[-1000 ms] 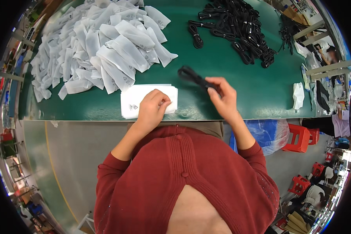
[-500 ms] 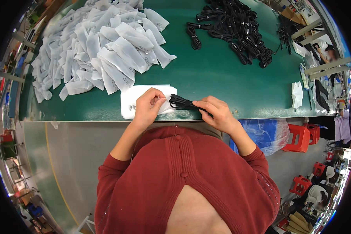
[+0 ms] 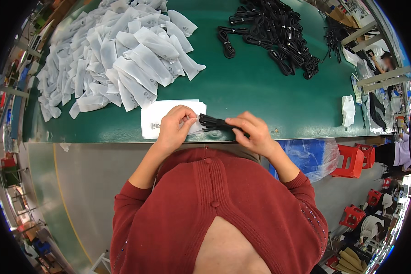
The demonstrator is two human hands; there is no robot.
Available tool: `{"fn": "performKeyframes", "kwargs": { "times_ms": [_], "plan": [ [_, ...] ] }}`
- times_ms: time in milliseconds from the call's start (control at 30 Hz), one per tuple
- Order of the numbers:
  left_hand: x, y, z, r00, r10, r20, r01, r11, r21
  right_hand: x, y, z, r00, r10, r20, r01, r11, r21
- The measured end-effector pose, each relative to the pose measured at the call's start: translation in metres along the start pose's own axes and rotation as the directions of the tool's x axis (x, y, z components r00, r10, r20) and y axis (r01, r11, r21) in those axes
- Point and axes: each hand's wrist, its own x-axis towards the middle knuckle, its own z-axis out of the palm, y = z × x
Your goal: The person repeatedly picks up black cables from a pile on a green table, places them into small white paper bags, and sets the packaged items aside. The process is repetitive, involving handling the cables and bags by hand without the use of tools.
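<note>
Near the table's front edge lies a stack of flat white plastic bags (image 3: 151,112). My left hand (image 3: 176,127) rests over the right part of this stack, thumb and fingers pinched at a bag's edge. My right hand (image 3: 253,131) grips a folded bundle of black cable (image 3: 213,123) from its right end. The bundle's looped left end points at the pinched bag edge, close beside my left fingertips. Whether the loops touch the bag I cannot tell.
On the green table (image 3: 233,91), a large heap of filled frosted bags (image 3: 141,64) covers the far left. A pile of black cable bundles (image 3: 283,36) lies at the far right. A crumpled white bag (image 3: 348,111) is at the right edge. Red stools (image 3: 348,162) stand beyond the table.
The cable bundle's looped end has shifted slightly and looks narrower. My left fingers have moved a little to the right at the bag edge. My right hand keeps its grip.
</note>
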Motion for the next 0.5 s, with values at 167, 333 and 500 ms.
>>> {"fn": "performKeyframes", "kwargs": {
  "times_ms": [167, 333, 500],
  "plan": [
    [-0.001, -0.001, -0.002, 0.964, 0.261, -0.055, -0.230, 0.918, 0.323, 0.027, -0.005, -0.043, 0.988, 0.152, -0.033, -0.155, 0.978, -0.138],
    [-0.002, -0.001, 0.007, 0.998, 0.046, -0.030, -0.041, 0.987, 0.154, 0.030, 0.013, -0.016, 0.963, 0.266, 0.050, -0.234, 0.911, -0.339],
    [-0.003, -0.004, 0.003, 0.997, -0.037, -0.063, 0.039, 0.999, 0.030, -0.003, 0.025, -0.010, 0.942, 0.335, -0.035, -0.295, 0.771, -0.564]
  ]
}}
